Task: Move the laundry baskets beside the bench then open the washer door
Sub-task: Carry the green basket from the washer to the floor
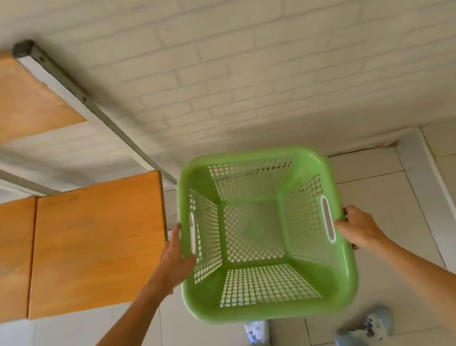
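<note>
White tiled floor (375,193), wooden bench (93,243) beside green basket (273,307), left hand (174,257) and right hand (356,226) gripping its rim

No text, label, brand or number is readable anywhere in this view. The green laundry basket (261,236) carries no lettering on its rim or walls, and the wooden bench (93,243) shows only plain wood grain.

bench (93,243): cut off left | shoes (378,324): blurred, legs cropped below
</note>
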